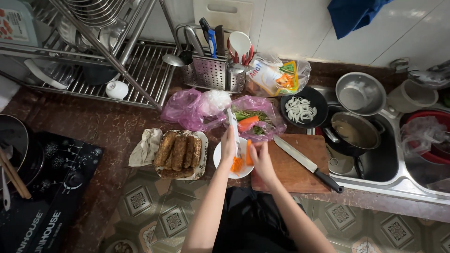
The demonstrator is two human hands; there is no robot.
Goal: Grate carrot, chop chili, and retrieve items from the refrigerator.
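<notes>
My left hand (228,146) grips a white grater or peeler (233,122) that stands tilted over a small white plate (219,158) at the counter's front edge. My right hand (260,157) holds a piece of orange carrot (249,151) against the tool. Shredded carrot (237,164) is piled on the plate. Just behind, a pink plastic bag (274,118) holds another carrot (247,123) and green vegetables.
A wooden cutting board (300,175) with a black-handled knife (307,163) lies to the right, beside a sink full of pots (356,133). A plate of fried rolls (179,152) and a cloth (145,147) sit left. A black bowl of sliced onion (302,109), a utensil holder (213,70) and a dish rack stand behind.
</notes>
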